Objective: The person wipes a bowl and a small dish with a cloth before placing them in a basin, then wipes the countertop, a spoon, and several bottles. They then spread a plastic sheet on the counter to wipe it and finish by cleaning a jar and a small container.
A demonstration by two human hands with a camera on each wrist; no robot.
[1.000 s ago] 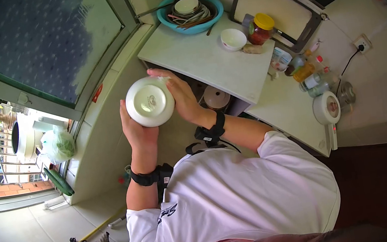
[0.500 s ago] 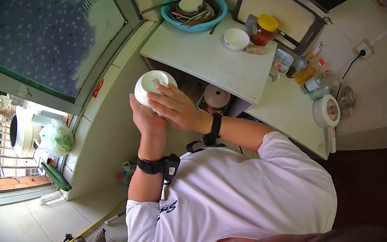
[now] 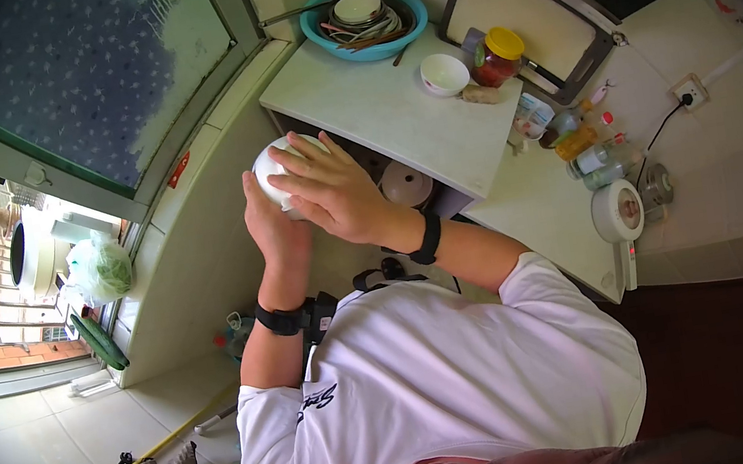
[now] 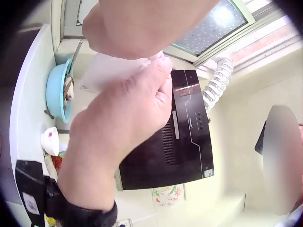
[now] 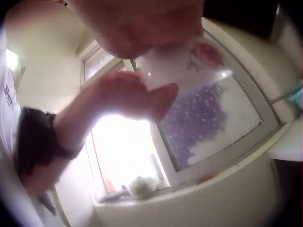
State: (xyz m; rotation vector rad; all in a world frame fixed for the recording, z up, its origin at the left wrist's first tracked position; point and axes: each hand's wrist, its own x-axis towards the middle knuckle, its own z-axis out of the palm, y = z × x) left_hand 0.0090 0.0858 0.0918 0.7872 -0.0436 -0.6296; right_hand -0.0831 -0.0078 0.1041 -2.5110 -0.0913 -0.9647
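A white bowl is held up in front of the chest, its underside turned toward the head camera. My left hand grips it from the left and below, the thumb along its side. Over the underside lies my right hand, fingers fairly straight and a little spread, hiding most of the bowl. In the right wrist view the bowl shows a pink flower on its side, with the left hand beneath it. The left wrist view shows the right hand against the bowl.
To the right is a white counter with a blue basin of dishes, another bowl, a yellow-lidded jar and a cutting board. Several bottles stand lower down. A window ledge at left holds bagged greens and cucumbers.
The right hand has moved from the bowl's right side to over its underside, and its fingers spread further across it. The bowl has tilted and moved slightly up, still in the left hand.
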